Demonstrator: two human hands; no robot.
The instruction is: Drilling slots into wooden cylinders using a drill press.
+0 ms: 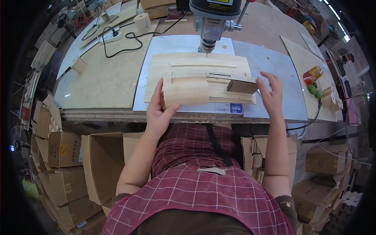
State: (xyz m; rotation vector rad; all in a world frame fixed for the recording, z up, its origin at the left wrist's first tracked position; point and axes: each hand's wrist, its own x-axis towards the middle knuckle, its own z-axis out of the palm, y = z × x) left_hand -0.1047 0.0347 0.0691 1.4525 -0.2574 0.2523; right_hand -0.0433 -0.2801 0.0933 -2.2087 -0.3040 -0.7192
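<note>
Left hand [158, 111] clamped on left end of wooden cylinder [187, 92], lying on board [158, 62] on person's side of drill press [214, 24]. Gap between cylinder and dark block [243, 86], right of drill press. Right hand [273, 96]: fingers apart, beside block, contact unclear. Desk edge [98, 112] farther from drill press than cylinder.

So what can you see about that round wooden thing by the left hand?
The wooden cylinder is pale, with a smooth-looking, curved side and faint grain. It lies on its side, its length running left to right. The left hand holds its left end, thumb along the near side. It is over the left part of the flat wooden board, nearer the person than the drill chuck. Whether it's hollow, I can't tell.
</note>
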